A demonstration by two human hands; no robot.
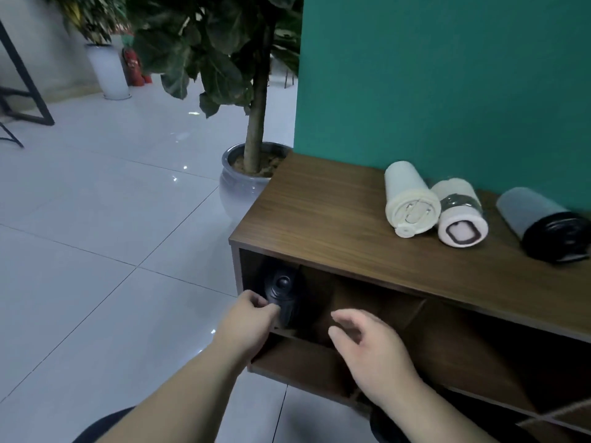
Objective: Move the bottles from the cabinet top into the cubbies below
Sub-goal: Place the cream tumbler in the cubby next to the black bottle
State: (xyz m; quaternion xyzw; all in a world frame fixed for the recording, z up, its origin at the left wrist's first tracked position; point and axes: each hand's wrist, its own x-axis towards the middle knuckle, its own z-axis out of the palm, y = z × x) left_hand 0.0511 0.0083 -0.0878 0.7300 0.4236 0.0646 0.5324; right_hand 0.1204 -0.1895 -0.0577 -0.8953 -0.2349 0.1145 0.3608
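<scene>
Three bottles are left lying on the cabinet top (319, 212): a grey-and-black one (540, 222), a cream one (411, 199) and a banded white one (460, 212). Under the top, a black bottle (281, 295) is pinched in the leftmost cubby by the left hand (249, 324); the right hand (374, 350) is held loosely spread, empty.

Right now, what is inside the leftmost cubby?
One dark bottle sits in the leftmost cubby, with the left hand gripping its near end. The cubby's back is in shadow, so anything behind the bottle cannot be seen.
</scene>
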